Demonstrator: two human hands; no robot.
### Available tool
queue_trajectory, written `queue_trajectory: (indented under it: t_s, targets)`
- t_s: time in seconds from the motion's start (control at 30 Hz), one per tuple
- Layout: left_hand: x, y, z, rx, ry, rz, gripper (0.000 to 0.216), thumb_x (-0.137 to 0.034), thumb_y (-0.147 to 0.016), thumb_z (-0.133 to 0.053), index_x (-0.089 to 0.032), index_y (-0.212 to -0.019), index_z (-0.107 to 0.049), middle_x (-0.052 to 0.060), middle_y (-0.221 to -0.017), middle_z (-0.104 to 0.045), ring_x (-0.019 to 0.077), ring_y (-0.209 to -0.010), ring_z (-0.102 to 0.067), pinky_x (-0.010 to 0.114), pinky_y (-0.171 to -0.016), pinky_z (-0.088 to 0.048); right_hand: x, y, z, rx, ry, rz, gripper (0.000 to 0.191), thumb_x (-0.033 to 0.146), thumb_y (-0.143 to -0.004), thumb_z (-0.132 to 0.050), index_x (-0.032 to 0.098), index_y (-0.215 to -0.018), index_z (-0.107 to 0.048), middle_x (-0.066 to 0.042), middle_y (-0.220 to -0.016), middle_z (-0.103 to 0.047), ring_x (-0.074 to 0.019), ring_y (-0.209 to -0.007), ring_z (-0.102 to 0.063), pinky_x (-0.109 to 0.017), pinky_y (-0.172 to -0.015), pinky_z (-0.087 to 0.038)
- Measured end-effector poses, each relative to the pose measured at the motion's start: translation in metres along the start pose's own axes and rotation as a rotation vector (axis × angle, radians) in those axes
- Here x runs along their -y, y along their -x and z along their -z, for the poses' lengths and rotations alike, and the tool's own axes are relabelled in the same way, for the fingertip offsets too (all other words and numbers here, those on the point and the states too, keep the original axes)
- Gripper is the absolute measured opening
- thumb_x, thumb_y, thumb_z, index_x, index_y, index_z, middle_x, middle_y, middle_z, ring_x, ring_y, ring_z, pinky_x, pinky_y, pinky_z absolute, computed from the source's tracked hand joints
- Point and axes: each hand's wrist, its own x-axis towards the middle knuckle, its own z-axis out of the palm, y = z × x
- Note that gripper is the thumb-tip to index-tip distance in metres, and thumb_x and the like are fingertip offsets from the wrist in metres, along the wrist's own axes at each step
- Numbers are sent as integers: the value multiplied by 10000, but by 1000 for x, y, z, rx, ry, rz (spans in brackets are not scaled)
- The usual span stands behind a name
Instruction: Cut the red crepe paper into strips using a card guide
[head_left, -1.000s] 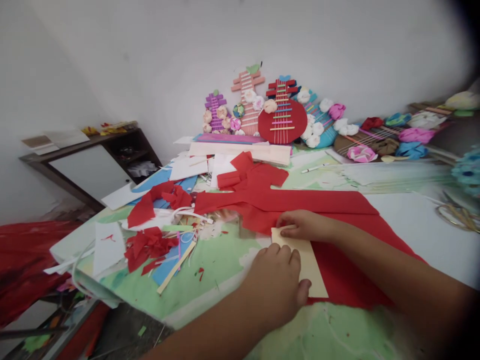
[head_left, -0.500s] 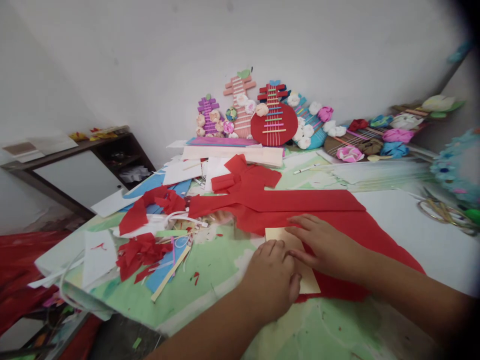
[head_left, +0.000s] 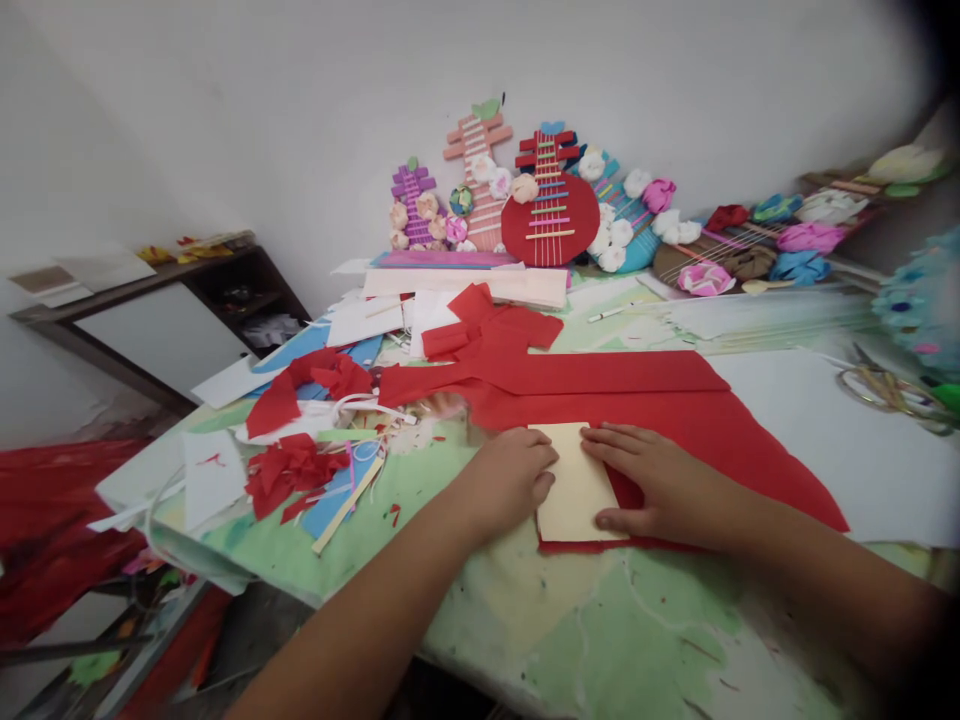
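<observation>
A cream card (head_left: 574, 490) lies on a large sheet of red crepe-like paper (head_left: 637, 375), close to the sheet's near left edge. Along the card's left edge, my left hand (head_left: 506, 482) has its fingers curled and pressed together on the border. My right hand (head_left: 660, 485) rests over the card's right edge, with fingers stretched out and thumb spread toward the lower corner. Red paper shows beneath the right palm and as a thin strip below the card.
Red scraps (head_left: 296, 475), paper strips and white cord (head_left: 375, 405) litter the table's left side. Decorated lute-shaped crafts (head_left: 551, 220) stand against the wall. Scissors (head_left: 889, 385) lie at the right on white board (head_left: 802, 440). A low cabinet (head_left: 165, 335) stands at the left.
My left hand has shifted off the card's middle to its left edge, uncovering more of the card. The card sits straighter. My right hand lies along its right edge. The camera view has tilted slightly.
</observation>
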Motion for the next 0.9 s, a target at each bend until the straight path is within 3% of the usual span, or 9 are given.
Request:
queue_trajectory:
  t_s: [0.53, 0.9]
  targets:
    - [-11, -14, 11, 140, -165, -10, 127, -237, -803, -486, -151, -796, -578, 48, -824, -543, 185, -777, -500, 276, -679, -399, 0, 0, -4, -73, -44, 3, 811, 659, -646, -451, 158, -1280, -376, -106, -1342, -345, -300, -1209, -315, -462, -967, -290]
    - [-18, -18, 7, 101, -158, 36, 147, -284, -804, -501, -166, -855, -572, 46, -913, -530, 196, -870, -476, 294, -752, -396, 1, -1, -5, -77, -77, -18, 764, 617, -675, -458, 147, -1273, -388, -97, -1340, -353, -280, -1219, -304, -438, -1001, -253]
